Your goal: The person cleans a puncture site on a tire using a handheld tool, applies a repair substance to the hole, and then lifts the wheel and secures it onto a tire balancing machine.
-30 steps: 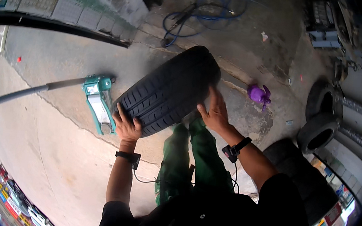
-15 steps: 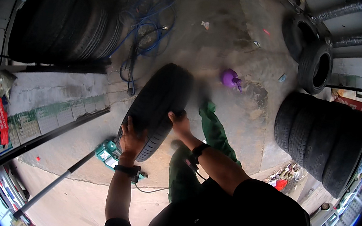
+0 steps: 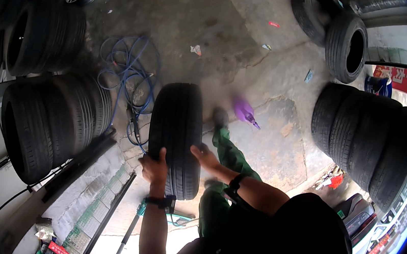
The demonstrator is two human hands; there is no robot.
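While dark tyres [image 3: 50, 117] crowd the concrete floor's [image 3: 177, 15] left edge, a coiled blue hose [image 3: 127, 73] lies just beside a single black tyre [image 3: 178, 123] standing on its tread, with the left hand [image 3: 155, 169] unclenched against its left side and the right hand [image 3: 205, 159] also unclenched against its right. Even pressure from both sides would likely hold it upright and clear of the purple container [image 3: 243, 110] farther right.
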